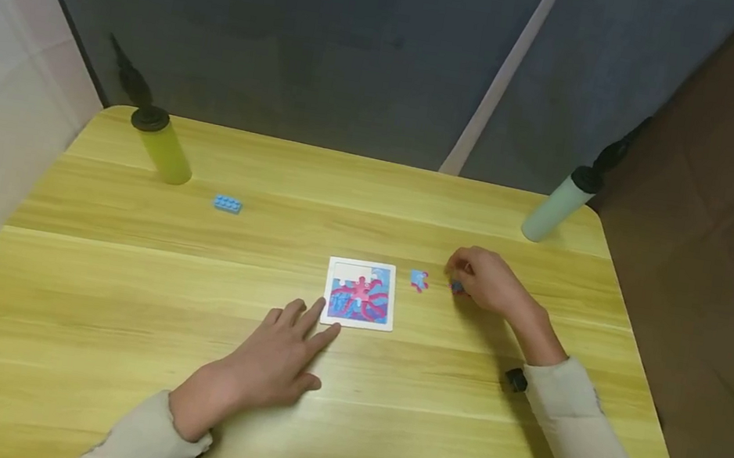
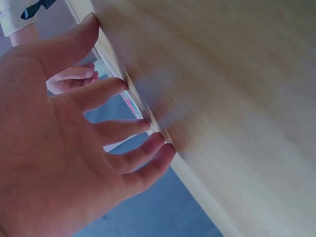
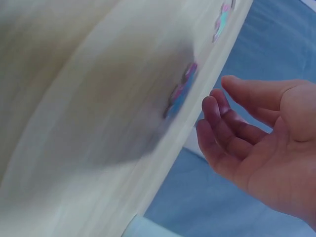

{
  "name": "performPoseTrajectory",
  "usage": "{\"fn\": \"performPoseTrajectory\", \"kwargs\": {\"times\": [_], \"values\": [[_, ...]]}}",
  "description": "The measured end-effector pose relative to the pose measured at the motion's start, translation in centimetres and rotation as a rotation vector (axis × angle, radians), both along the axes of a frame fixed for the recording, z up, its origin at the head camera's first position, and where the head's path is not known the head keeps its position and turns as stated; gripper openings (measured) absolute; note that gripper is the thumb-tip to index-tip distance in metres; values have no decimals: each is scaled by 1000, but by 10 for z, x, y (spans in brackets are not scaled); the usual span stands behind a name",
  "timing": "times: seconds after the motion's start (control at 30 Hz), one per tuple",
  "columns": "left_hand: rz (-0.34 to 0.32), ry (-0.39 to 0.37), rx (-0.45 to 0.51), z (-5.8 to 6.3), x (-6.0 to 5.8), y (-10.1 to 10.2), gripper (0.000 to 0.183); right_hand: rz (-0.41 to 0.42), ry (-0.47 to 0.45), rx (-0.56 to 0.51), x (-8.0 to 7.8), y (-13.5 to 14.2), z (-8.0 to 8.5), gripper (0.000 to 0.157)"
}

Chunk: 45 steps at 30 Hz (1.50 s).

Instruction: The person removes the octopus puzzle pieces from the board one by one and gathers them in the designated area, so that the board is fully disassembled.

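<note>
In the head view a white-framed jigsaw puzzle [image 1: 356,323] with a pink octopus on blue lies mid-table, its top left part blank white. My left hand [image 1: 272,357] lies spread, fingertips right at the frame's lower left corner; in the left wrist view those fingers [image 2: 133,126] are nearly straight. One loose puzzle piece [image 1: 419,280] sits right of the frame. My right hand [image 1: 484,278] hovers over another piece [image 1: 457,287], partly covering it. From the right wrist, that blue and pink piece [image 3: 180,91] lies on the table, apart from the loosely bent, bare fingers [image 3: 211,108].
A blue toy brick [image 1: 227,204] lies left of the puzzle, farther back. Toward the back left stands a yellow-green cylinder [image 1: 167,156] with a black top, and a pale green one [image 1: 557,210] stands back right. A dark curtain [image 1: 296,36] hangs behind the table.
</note>
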<state>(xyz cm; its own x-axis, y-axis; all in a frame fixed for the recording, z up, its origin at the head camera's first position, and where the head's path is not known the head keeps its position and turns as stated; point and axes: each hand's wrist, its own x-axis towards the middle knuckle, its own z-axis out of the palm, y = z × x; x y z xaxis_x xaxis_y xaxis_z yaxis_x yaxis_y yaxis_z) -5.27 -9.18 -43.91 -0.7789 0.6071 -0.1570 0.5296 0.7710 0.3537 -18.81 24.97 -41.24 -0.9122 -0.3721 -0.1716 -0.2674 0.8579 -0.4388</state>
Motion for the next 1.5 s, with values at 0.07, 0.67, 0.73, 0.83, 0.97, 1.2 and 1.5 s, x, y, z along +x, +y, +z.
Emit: {"fn": "performPoseTrajectory", "kwargs": {"times": [0.07, 0.67, 0.73, 0.83, 0.97, 1.2, 1.5], "values": [[3, -10, 2, 0, 0, 1, 76, 12, 8, -10, 1, -6, 1, 18], [10, -24, -14, 3, 0, 0, 76, 144, -19, -20, 1, -59, 7, 28], [12, -22, -19, 4, 0, 0, 76, 153, -31, -31, 0, -63, 7, 28], [14, -14, -20, 3, 1, 0, 76, 169, -29, -32, 0, -70, 4, 29], [13, -9, -20, 2, 0, 0, 77, 185, -22, -7, 2, -78, 0, 28], [10, 2, -36, 0, 0, 1, 78, 237, -6, 15, 5, -90, -3, 23], [11, -2, -28, 3, 1, 1, 77, 277, -34, 52, 7, -99, -5, 23]]}}
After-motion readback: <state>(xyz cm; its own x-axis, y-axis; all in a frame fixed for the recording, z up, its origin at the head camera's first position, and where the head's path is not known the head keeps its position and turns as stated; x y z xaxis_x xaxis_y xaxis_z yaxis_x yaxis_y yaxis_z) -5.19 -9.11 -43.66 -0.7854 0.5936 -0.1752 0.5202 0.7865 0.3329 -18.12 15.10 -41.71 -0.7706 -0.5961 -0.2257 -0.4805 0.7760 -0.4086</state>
